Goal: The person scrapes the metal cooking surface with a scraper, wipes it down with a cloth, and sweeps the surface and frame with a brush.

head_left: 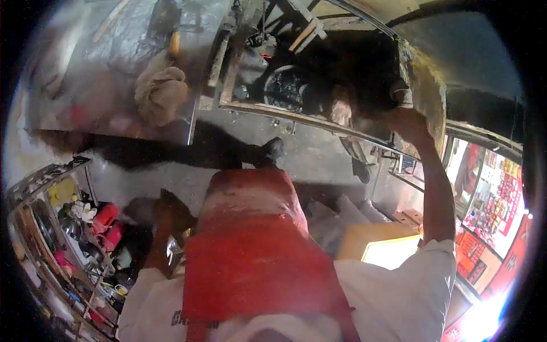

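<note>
My right hand [407, 125] is raised at the right end of a dark, metal-framed cooking bench. Its fingers look closed and are partly in shadow. A small pale cylinder [403, 97] with a round end sticks up from it, its kind unclear. My left hand [174, 211] hangs low beside the red apron [250, 251], dark and blurred, so its fingers cannot be made out. It is nearest to the shelf rack [85, 228] on the left. A round blackened pan [285, 88] sits inside the bench frame.
A bunched beige cloth [161, 94] lies on a metal-topped table [114, 51], near a wooden handle [175, 43]. Another person's lower leg [358, 157] shows behind the bench frame. A yellow box [370, 239] and sacks [336, 219] stand at my right. Packets hang beyond the doorway [496, 188].
</note>
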Demonstrator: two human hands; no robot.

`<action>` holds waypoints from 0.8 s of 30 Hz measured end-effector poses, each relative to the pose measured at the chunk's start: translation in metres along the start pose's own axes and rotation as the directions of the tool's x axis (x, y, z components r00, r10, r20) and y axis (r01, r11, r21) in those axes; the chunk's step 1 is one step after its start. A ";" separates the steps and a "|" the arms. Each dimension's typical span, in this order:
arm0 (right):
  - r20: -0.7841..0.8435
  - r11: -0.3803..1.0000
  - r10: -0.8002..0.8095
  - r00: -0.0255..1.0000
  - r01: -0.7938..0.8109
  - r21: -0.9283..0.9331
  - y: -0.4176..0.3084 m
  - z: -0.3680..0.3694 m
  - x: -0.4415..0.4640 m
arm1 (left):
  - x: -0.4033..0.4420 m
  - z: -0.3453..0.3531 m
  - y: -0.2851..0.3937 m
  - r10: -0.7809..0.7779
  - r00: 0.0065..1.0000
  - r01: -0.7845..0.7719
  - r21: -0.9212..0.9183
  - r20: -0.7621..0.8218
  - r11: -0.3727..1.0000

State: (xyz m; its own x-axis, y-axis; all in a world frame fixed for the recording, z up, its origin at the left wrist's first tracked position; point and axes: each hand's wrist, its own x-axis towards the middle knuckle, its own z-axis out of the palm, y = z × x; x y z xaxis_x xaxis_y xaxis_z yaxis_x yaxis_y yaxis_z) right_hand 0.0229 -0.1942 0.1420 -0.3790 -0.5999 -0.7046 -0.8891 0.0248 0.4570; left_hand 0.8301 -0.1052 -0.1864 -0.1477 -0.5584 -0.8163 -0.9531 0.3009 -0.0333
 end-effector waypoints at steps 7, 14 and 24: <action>-0.684 0.777 -0.449 0.575 0.629 0.018 -0.061 0.031 0.032 | 0.016 -0.020 0.000 -0.101 0.987 0.082 0.146 0.128 0.986; -0.127 0.758 0.287 0.949 -0.145 0.636 0.099 0.125 -0.045 | -0.003 -0.088 0.041 -0.002 0.950 -0.167 -0.516 -0.312 0.840; -0.106 0.696 0.314 0.943 -0.153 0.701 0.090 0.141 -0.046 | 0.006 -0.140 0.079 -0.259 0.965 0.132 -0.801 -0.029 0.583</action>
State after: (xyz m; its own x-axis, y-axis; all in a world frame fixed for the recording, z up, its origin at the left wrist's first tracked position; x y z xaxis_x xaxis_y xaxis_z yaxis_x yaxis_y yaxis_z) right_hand -0.0754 -0.0519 0.1389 -0.6096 -0.6430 -0.4636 -0.7411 0.6698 0.0454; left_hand 0.7166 -0.1924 -0.1131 0.0967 -0.6397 -0.7625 -0.7872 -0.5179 0.3347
